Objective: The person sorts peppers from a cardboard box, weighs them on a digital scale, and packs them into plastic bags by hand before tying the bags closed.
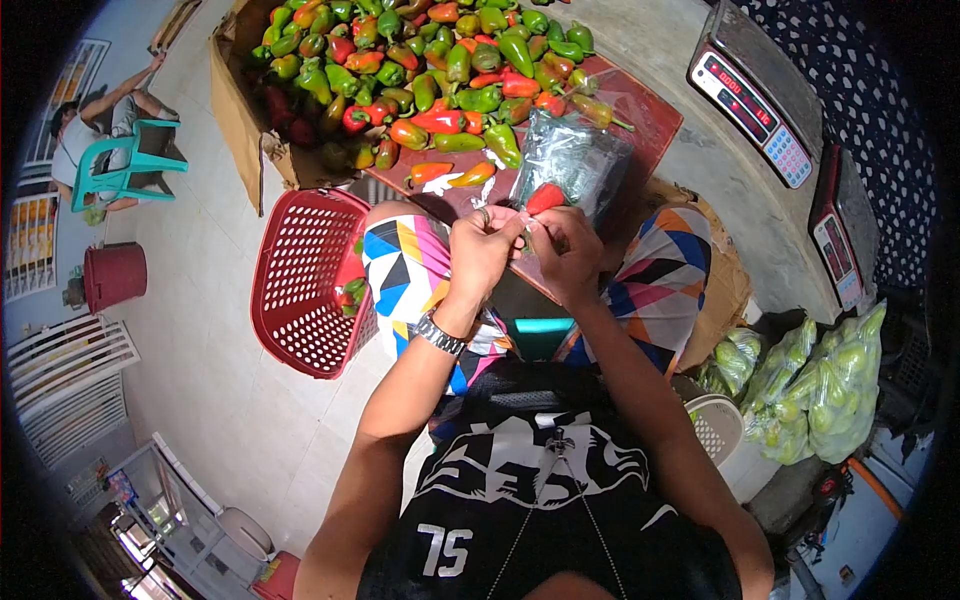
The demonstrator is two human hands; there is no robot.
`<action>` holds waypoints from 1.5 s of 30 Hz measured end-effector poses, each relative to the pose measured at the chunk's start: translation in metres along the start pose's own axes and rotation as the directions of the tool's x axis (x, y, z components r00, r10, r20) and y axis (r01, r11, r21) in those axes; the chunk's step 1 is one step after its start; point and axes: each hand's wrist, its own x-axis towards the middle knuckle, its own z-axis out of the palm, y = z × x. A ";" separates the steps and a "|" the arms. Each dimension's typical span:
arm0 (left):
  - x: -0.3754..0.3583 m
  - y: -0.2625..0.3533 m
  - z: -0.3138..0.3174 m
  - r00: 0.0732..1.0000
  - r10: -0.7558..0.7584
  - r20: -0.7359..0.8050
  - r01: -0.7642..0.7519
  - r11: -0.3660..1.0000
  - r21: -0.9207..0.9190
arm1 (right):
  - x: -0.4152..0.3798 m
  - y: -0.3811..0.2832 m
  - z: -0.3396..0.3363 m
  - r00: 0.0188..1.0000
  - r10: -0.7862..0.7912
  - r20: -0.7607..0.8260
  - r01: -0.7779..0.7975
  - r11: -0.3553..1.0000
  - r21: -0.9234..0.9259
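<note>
My left hand [482, 248], with a metal watch on the wrist, is closed in a pinch. Fingertip to fingertip with it, my right hand [566, 252] is pinched too, and a bit of thin clear plastic [526, 221] shows between them. Just beyond my right fingers is a red pepper [546, 198]. Behind it a stack of clear plastic bags [572, 160] lies on the dark red tabletop [645, 115]. A heap of green, orange and red peppers [430, 85] covers the far side, and two orange peppers [472, 175] lie apart near the left hand.
A cardboard box [236, 120] borders the heap at left. Beside my left knee stands a red basket [305, 290] with a few peppers. Digital scales [745, 100] are at right, above bagged green vegetables [840, 390]. Far left, a person sits on a green chair [125, 160].
</note>
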 end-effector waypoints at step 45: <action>-0.012 0.024 -0.005 0.834 0.488 0.257 -0.548 0.683 0.482 | 0.002 -0.010 -0.008 0.995 0.034 0.098 -0.030 0.999 -0.039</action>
